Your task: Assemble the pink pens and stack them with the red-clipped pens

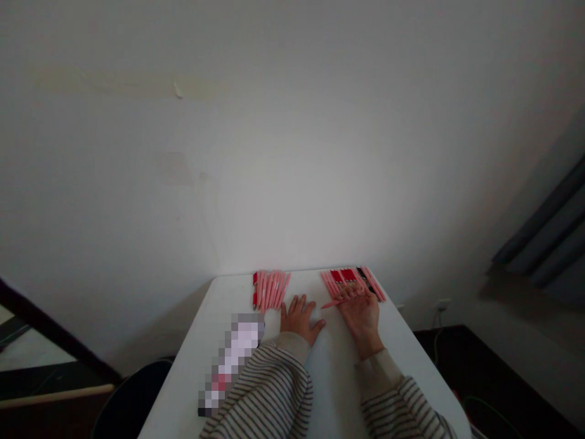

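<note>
My left hand (299,320) lies palm down on the white table (333,390), fingers spread, with nothing in it. Just beyond its fingertips, to the left, is a row of slim pink pens (273,289) with a red piece (255,291) along its left side. My right hand (362,314) is turned palm up at the right, its fingers curled around a pink pen (332,303) whose pointed end sticks out to the left. Behind those fingers lies a second group of pink pens (377,288) with red pieces (342,275) and black pieces on it, partly hidden by my hand.
A long blurred-out object (233,360) lies slantwise on the table, left of my left forearm. The table's far edge is close to a pale wall (292,152). Beyond its left side stands a dark round container (132,402); a grey curtain (543,244) hangs at the right.
</note>
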`<state>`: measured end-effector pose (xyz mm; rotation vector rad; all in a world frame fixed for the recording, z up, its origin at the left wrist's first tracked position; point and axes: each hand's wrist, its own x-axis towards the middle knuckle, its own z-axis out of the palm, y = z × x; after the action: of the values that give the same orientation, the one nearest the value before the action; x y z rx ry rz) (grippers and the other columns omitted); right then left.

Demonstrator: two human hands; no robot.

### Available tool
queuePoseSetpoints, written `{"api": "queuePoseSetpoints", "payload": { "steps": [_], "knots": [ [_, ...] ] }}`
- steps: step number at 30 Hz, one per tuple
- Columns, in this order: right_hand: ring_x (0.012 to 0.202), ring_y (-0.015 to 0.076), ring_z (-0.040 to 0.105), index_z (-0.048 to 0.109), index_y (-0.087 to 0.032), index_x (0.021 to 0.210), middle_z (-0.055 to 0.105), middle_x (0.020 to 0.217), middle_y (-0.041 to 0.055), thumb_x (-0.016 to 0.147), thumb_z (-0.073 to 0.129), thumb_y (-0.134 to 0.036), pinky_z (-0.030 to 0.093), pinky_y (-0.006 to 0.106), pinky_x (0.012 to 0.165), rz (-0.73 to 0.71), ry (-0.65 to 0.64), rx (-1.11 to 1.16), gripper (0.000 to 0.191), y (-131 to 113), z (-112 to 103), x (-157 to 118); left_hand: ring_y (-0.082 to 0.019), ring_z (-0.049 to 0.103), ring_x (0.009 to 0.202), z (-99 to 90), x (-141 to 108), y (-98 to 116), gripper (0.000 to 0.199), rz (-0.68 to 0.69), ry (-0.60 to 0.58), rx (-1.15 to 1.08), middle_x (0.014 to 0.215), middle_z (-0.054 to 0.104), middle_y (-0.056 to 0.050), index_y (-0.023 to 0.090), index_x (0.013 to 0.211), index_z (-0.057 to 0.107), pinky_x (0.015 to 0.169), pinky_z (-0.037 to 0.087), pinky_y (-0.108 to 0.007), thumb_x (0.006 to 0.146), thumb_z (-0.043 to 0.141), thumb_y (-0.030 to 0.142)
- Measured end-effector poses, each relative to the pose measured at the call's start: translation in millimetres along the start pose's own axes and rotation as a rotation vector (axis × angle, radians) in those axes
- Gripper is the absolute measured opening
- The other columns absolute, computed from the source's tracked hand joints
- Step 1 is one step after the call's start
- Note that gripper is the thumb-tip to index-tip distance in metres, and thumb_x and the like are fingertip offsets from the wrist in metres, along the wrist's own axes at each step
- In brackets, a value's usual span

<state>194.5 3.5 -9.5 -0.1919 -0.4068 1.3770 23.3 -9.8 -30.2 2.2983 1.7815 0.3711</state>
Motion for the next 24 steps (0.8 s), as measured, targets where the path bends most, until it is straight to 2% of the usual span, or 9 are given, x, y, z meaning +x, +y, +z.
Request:
{"api": "queuePoseSetpoints", "payload": {
  "steps": [8, 18, 24],
  "knots": [
    [0.058, 0.0112, 0.044, 0.042, -0.022, 0.067, 0.045, 0.064, -0.0041, 0.082, 0.05, -0.042, 0.041, 0.028, 0.059, 0.026, 0.011, -0.041, 0.026, 0.1, 4.8, -2.8, -0.025, 0.022, 0.141, 1.2, 1.2, -0.1, 0.062, 0.005, 0.007, -0.004, 0.151, 0.032, 0.0, 0.034, 0.131, 0.045, 0.114, 0.01, -0.058, 0.078, 0.037, 0.066],
    [0.054, 0.01, 0.04, 0.038, -0.021, 0.063, 0.038, 0.059, -0.0059, 0.078, 0.05, -0.031, 0.04, 0.027, 0.056, 0.017, 0.015, -0.048, 0.021, -2.7, 7.1, -3.3, -0.025, 0.02, 0.141, 1.4, 1.1, -0.2, 0.062, 0.008, -0.009, 0.008, 0.152, 0.03, 0.0, 0.034, 0.132, 0.043, 0.114, 0.01, -0.058, 0.079, 0.035, 0.066],
    [0.055, 0.01, 0.042, 0.041, -0.022, 0.065, 0.04, 0.059, -0.0061, 0.078, 0.052, -0.033, 0.04, 0.026, 0.056, 0.021, -0.004, -0.021, 0.02, -1.8, 6.2, -2.6, -0.025, 0.021, 0.141, -0.7, 0.3, 1.1, 0.06, 0.006, 0.002, -0.009, 0.151, 0.032, -0.001, 0.034, 0.131, 0.045, 0.114, 0.011, -0.059, 0.079, 0.038, 0.064]
  ]
}}
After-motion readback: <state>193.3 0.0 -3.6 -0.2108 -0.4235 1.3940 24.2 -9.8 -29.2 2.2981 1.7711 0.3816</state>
